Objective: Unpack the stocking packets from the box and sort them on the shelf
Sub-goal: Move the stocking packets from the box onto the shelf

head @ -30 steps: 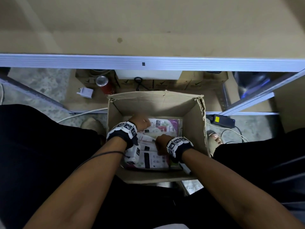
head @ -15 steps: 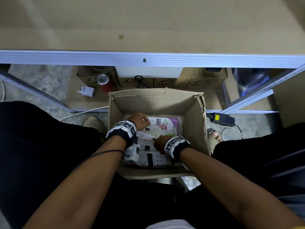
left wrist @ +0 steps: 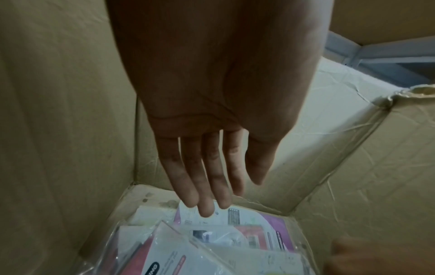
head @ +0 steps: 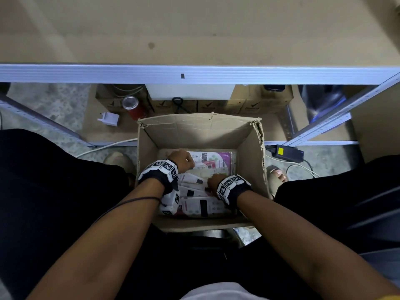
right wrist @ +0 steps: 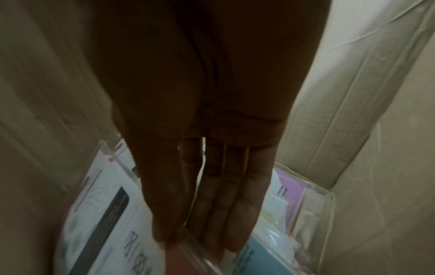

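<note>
An open cardboard box (head: 199,131) stands on the floor between my knees, below the empty shelf board (head: 194,29). Several flat stocking packets (head: 216,161) in clear sleeves, white, pink and purple, lie in its bottom. My left hand (head: 181,161) reaches down at the box's left side; in the left wrist view its straight fingers (left wrist: 204,210) touch the top of a packet (left wrist: 247,223). My right hand (head: 213,182) is lower and nearer me. Its straight fingers (right wrist: 212,214) are pushed among the packets (right wrist: 105,214), with a clear sleeve edge between thumb and fingers.
The shelf's metal rail (head: 129,73) crosses the view above the box. Under it stand small cartons (head: 249,105), a red can (head: 134,108) and a white plug adapter (head: 110,120). A black power brick (head: 285,151) with cables lies right of the box, near my foot (head: 277,176).
Both hands stay inside the box over the packets. The right hand has shifted slightly up and left among them; the left hand has hardly moved.
</note>
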The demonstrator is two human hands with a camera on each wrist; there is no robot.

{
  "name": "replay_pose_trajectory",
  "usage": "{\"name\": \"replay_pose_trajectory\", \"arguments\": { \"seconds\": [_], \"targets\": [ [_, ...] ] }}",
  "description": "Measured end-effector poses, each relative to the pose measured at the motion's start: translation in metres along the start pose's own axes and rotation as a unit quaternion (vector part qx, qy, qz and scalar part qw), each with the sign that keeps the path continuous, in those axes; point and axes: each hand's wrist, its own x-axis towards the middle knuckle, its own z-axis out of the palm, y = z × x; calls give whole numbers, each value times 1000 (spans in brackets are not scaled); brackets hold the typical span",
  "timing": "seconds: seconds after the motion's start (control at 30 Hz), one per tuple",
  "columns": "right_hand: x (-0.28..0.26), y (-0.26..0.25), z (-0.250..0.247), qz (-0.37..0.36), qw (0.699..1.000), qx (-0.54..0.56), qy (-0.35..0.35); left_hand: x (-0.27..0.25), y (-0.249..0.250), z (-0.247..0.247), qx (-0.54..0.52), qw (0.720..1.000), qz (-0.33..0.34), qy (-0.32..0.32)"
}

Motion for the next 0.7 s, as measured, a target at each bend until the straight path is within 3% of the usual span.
{"name": "replay_pose_trajectory", "arguments": {
  "seconds": [0.3,0.7],
  "targets": [
    [-22,8,-4,-19,998,-57,-9,0,10,30,115,992,10,-51],
    [-46,11,-21,-16,998,-31,-46,4,-18,57,304,947,-17,-103]
  ]
}}
